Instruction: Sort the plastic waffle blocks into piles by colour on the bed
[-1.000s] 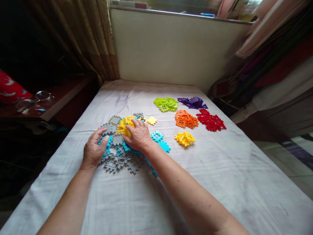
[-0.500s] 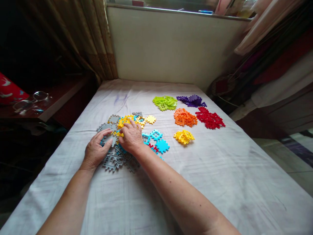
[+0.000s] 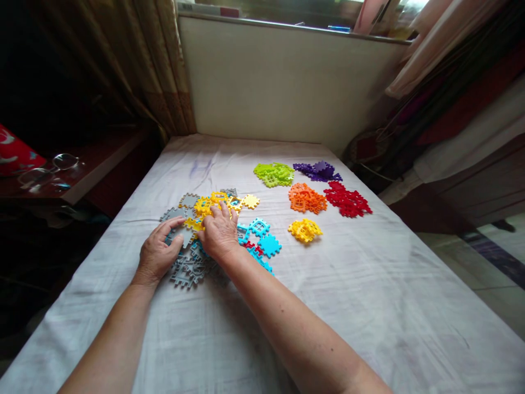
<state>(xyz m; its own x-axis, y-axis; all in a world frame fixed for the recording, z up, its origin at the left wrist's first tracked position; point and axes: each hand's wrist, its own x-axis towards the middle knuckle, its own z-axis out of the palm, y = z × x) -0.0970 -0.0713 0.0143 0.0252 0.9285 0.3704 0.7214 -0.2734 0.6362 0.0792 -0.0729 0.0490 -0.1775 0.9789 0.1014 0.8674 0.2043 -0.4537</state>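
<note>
A mixed heap of plastic interlocking tiles lies on the bed-like surface. My left hand (image 3: 158, 251) rests at its left side, fingers and thumb apart over a flat grey tile (image 3: 183, 237). Bent but spread, the fingers of my right hand (image 3: 220, 230) touch the yellow tiles (image 3: 204, 206) at the top of the heap; its thumb side is partly hidden. Another yellow tile (image 3: 194, 224) lies between the two hands. Blue tiles (image 3: 269, 245) sit right of my right wrist, with some red tiles (image 3: 253, 249) among them. More grey tiles (image 3: 186, 272) lie below the hands.
Single-colour piles stand to the right: lime green (image 3: 274, 174), purple (image 3: 318, 171), orange (image 3: 307, 197), red (image 3: 348, 199) and a small yellow pile (image 3: 305, 231). A pale sheet (image 3: 369, 306) covers the surface. Glasses (image 3: 51, 171) lie on a dark side table at left.
Both hands stay over the heap, with only slight finger movement. The whole view has shifted a little. The tile piles look the same.
</note>
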